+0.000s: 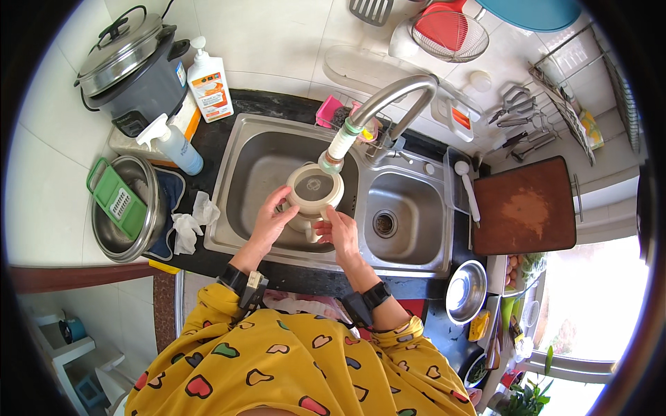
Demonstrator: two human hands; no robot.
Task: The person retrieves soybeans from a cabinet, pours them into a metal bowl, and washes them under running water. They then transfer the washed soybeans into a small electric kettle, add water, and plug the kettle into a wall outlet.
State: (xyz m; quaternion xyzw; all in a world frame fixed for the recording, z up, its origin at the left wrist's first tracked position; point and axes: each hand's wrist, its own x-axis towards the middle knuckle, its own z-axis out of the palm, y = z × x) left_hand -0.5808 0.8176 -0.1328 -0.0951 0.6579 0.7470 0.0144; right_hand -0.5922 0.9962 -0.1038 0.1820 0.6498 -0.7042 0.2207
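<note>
Over the large sink basin (260, 156), a cream-coloured lidded pot (315, 190) with a grey, see-through-looking top is held between both hands. My left hand (270, 216) grips its left side, thumb and fingers at the rim. On the right, my right hand (339, 234) holds the pot near the rim, fingers curled beside a cream handle that points towards me. The spout of the steel faucet (341, 143) ends just above the pot's far right edge. I cannot tell if water runs. The pot's underside is hidden.
Right of it lies a smaller basin (406, 229) with a drain. A brown cutting board (525, 208) leans at the right. Metal bowls (156, 229) with a green grater (117, 200), crumpled tissues (187, 229), a spray bottle (182, 151) and a pump bottle (210, 88) stand left.
</note>
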